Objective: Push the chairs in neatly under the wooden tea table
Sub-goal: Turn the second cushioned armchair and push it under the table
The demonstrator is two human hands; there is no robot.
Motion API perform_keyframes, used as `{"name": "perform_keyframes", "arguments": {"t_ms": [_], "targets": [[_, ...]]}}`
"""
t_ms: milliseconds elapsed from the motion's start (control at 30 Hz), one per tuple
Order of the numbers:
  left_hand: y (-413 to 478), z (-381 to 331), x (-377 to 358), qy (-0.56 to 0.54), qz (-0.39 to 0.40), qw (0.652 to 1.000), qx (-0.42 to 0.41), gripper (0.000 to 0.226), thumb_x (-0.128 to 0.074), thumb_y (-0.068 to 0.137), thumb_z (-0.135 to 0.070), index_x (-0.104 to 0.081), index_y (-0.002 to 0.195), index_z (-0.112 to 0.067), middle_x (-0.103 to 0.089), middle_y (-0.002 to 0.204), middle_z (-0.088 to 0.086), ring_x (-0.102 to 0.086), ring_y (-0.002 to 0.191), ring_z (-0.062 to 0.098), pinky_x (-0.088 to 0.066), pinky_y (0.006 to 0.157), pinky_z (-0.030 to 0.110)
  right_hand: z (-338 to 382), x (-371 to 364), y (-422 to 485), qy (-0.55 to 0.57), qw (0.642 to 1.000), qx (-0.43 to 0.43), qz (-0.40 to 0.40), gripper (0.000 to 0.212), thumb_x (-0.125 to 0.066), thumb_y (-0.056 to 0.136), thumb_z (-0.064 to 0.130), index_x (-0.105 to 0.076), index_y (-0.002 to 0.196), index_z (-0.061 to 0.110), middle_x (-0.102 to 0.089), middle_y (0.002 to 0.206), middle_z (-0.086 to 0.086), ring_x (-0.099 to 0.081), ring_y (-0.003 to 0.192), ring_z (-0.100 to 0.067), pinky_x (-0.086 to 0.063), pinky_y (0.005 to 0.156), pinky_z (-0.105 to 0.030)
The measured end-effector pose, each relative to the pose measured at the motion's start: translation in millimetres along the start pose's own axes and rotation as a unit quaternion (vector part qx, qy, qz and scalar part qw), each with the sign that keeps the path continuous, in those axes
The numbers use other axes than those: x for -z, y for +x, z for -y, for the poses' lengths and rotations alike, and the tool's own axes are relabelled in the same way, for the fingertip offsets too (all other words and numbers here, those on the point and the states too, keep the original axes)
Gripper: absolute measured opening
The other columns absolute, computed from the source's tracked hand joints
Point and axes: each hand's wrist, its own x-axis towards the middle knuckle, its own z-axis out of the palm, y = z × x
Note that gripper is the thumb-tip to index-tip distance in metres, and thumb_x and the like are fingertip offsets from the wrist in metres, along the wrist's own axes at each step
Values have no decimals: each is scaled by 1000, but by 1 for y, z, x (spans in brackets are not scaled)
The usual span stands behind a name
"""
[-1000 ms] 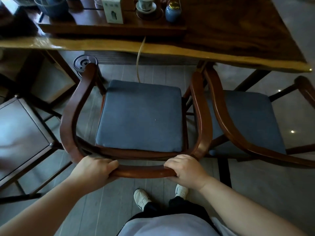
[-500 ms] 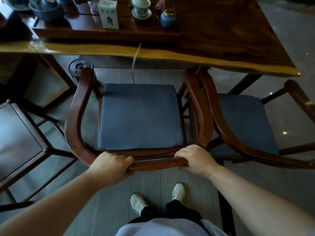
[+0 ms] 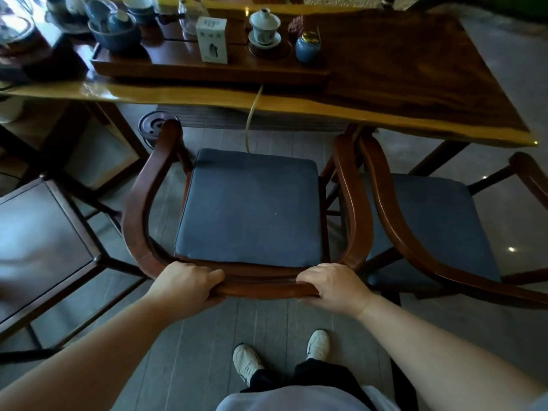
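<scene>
Two hands are doing the work: the left hand (image 3: 185,284) and the right hand (image 3: 332,287) are both closing around the curved back rail of the middle chair (image 3: 252,209), fingers wrapping over its top. Its blue cushion is lying wholly clear of the table (image 3: 415,93), with only the front tips of the armrests reaching the table's near edge, so this chair is looking barely begun. Just to its right, the second chair (image 3: 430,223) is standing almost touching it, angled and likewise out from under the near edge; a dark stool (image 3: 41,238) is sitting out at the left. Most of the task seems to be remaining. Compared with half a second ago, both hands are keeping the same grip, and the chair is sitting a little closer to the table's near edge.
</scene>
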Motion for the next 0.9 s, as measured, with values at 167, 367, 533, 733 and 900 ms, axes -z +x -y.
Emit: {"name": "perform_keyframes", "arguments": {"t_ms": [167,367,533,733,900], "targets": [[8,-10,7,21,-23,999,-3,41,-86,50,-44,-55,63,-22,-58,50,-7,-55,41,18,-28,41,19,-4,9,-2,1,1000,2,-11,45,-59,81,59,-70,101,20,-73,93,5,-68,83,-19,-57,68,-34],[24,-19,2,15,-10,1000,12,46,-87,48,-45,-53,66,-20,-58,51,-6,-56,44,20,-37,39,22,-14,27,-2,2,1000,-19,-7,56,-50,82,69,-69,97,19,-73,91,4,-69,84,-19,-57,72,-38],[23,-21,1,6,-7,1000,16,48,-88,48,-44,-51,67,-20,-56,53,-7,-57,43,21,-31,40,21,-12,25,-2,-8,999,-36,7,35,-72,78,46,-70,97,17,-73,94,2,-69,85,-21,-56,77,-41],[23,-16,1,-6,28,999,15,45,-84,54,-49,-52,71,-22,-57,53,-8,-58,43,20,-37,37,22,-11,23,0,-6,999,-45,16,28,-75,72,38,-70,94,20,-73,90,4,-69,79,-20,-57,70,-40],[21,-15,3,-41,42,998,21,44,-75,59,-51,-45,76,-25,-58,58,-7,-60,49,21,-43,37,25,-7,33,4,-5,997,-54,60,43,-54,77,60,-69,94,24,-71,90,8,-69,79,-19,-56,66,-37]]}}
